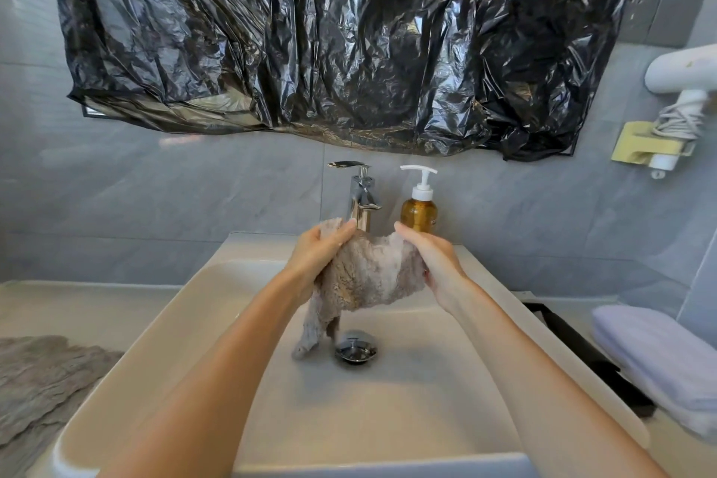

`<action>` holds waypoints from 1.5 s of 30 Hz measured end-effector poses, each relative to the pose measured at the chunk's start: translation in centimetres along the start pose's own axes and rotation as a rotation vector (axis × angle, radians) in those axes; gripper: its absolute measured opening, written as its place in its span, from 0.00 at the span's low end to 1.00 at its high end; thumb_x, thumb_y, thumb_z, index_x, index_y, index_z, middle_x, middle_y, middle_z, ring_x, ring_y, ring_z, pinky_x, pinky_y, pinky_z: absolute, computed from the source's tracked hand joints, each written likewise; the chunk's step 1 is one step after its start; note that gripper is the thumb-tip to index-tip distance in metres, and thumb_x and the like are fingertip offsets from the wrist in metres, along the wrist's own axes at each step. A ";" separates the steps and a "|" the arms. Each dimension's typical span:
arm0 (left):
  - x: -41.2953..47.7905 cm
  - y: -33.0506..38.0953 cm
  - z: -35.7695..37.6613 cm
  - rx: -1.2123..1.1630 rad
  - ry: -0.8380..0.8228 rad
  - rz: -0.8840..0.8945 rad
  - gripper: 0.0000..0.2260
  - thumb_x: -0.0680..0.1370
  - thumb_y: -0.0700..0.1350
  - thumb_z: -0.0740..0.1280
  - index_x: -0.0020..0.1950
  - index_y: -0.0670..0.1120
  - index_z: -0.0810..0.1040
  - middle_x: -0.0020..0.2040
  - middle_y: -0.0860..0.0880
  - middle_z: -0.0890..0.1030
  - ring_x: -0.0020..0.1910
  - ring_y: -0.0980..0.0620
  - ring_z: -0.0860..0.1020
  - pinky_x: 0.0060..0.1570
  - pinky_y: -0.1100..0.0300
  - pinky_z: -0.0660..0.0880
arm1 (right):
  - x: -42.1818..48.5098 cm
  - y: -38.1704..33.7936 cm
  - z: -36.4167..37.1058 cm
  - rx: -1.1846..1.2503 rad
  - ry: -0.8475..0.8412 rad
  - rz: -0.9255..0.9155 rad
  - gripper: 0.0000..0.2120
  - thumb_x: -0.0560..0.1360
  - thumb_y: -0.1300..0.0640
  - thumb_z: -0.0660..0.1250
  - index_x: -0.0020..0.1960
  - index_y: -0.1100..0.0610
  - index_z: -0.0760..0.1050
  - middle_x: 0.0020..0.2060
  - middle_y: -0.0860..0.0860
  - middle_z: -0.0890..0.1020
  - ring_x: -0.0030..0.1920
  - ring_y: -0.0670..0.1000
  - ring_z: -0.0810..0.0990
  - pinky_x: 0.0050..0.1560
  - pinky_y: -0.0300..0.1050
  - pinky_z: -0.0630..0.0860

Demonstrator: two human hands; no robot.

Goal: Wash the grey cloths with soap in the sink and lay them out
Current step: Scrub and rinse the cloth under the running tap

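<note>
A wet grey cloth [370,275] hangs bunched between my two hands over the white sink [388,411]. My left hand [322,250] grips its left upper part and my right hand [430,258] grips its right edge. One corner of the cloth dangles down to the basin beside the chrome drain plug [355,351]. An amber soap bottle [419,206] with a white pump stands on the back rim, right of the chrome faucet [361,198]. Another grey cloth [42,380] lies spread on the counter at the left.
Folded pale lilac towels [659,361] lie on the counter at the right, next to a black strip [582,349]. Crumpled black plastic sheeting [349,35] covers the wall above the faucet. A white hair dryer [683,78] hangs in a holder at the far right.
</note>
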State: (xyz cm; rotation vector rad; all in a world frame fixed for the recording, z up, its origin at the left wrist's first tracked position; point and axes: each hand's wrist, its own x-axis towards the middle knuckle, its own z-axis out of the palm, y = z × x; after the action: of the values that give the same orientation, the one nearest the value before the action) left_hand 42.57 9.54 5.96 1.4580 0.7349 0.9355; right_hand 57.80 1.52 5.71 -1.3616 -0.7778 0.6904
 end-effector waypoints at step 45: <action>-2.8 -1.2 5.8 0.150 0.209 0.202 0.21 0.82 0.51 0.57 0.31 0.46 0.70 0.30 0.49 0.74 0.35 0.49 0.72 0.38 0.56 0.68 | -2.1 -0.1 4.4 -0.320 0.258 -0.463 0.03 0.82 0.62 0.55 0.50 0.61 0.62 0.39 0.47 0.66 0.39 0.43 0.69 0.36 0.33 0.66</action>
State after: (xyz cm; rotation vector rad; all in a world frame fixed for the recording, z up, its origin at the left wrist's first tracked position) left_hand 46.41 4.47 4.51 1.6036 0.8353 1.2231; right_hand 52.98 2.32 5.81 -1.4488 -0.9766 0.0241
